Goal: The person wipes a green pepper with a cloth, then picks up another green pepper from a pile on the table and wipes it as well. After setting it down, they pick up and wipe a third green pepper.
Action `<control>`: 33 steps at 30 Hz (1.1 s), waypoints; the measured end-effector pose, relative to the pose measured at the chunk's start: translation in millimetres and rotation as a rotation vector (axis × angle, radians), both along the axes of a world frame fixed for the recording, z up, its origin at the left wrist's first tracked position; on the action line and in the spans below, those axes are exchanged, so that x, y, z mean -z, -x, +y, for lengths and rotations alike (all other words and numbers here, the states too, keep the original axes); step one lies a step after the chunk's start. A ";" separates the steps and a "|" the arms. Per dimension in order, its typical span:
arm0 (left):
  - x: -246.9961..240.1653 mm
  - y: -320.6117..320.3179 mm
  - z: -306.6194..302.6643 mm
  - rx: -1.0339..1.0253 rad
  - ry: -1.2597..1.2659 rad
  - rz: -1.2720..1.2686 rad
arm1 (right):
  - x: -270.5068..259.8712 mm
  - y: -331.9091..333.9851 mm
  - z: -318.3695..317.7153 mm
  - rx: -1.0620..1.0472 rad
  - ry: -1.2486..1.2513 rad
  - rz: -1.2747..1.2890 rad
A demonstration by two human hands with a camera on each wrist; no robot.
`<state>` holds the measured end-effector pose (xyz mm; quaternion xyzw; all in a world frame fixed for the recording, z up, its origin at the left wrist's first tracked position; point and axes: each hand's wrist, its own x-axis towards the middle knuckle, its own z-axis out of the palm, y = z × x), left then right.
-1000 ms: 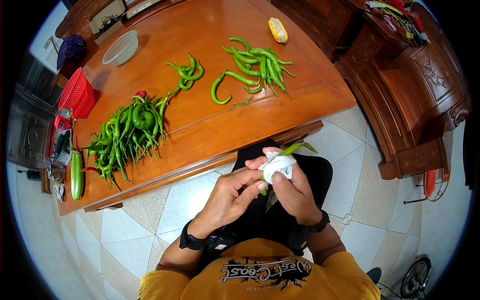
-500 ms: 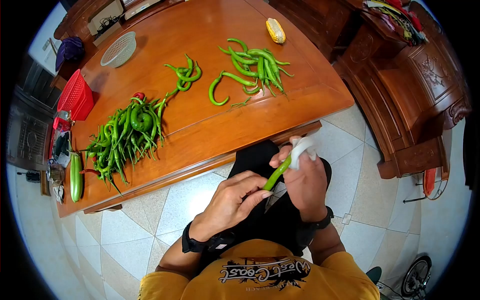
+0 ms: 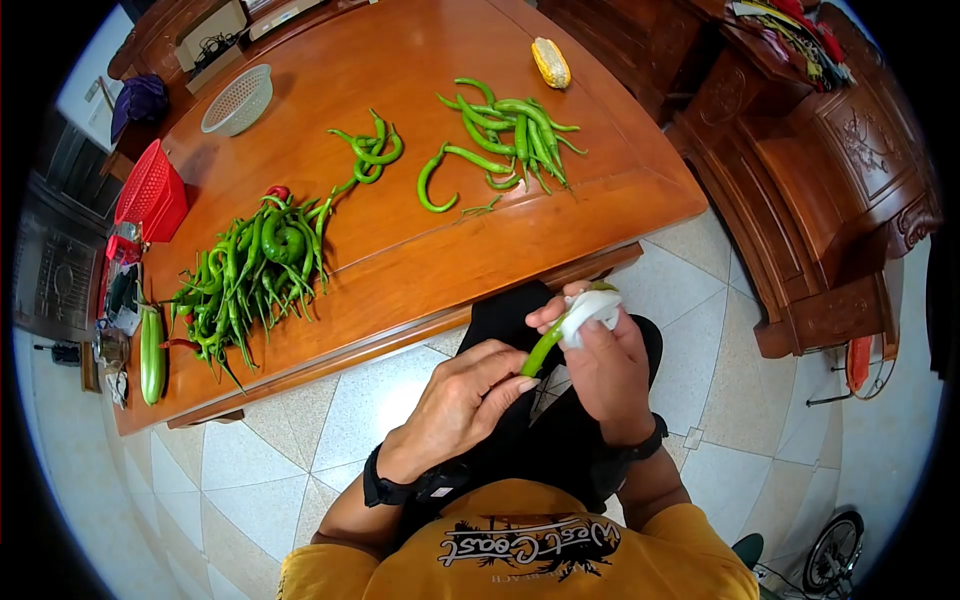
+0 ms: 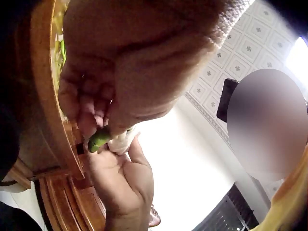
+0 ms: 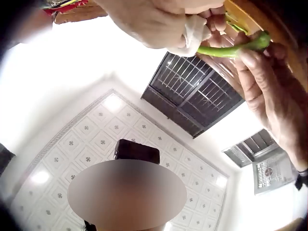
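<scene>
Above the lap, the left hand pinches the lower end of a green pepper between thumb and fingers. The right hand holds a white cloth wrapped around the pepper's upper part, whose tip shows past the cloth. In the right wrist view the pepper stretches between the cloth and the left hand's fingertips. The left wrist view shows one green end of the pepper, with the cloth beside it over the right palm.
On the wooden table lie a large green pepper heap, a smaller pile, a few curled peppers and a corn cob. A pale basket, a red basket and a long green vegetable are at the left.
The right hand first moved up and right with the cloth, uncovering more pepper, then came slightly back down and left. The left hand keeps its pinch on the lower end.
</scene>
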<state>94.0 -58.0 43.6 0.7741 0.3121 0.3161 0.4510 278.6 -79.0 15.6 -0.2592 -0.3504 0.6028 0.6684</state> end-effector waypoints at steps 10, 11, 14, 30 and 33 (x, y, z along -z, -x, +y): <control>4.0 -3.3 0.9 -0.051 -0.132 -0.026 | -5.5 8.5 -8.7 -0.144 0.075 -0.181; 5.1 -2.8 0.9 -0.050 -0.127 -0.026 | -4.8 8.8 -8.6 -0.143 0.074 -0.174; 0.3 -2.1 -0.4 -0.040 -0.011 0.018 | 0.2 6.9 -7.1 -0.130 0.077 -0.136; 1.8 -2.2 1.6 -0.004 -0.024 -0.016 | -0.4 -1.5 -2.5 -0.012 0.025 0.061; 5.1 -3.4 1.3 -0.032 -0.050 -0.025 | -7.9 0.9 -5.7 -0.078 0.049 -0.140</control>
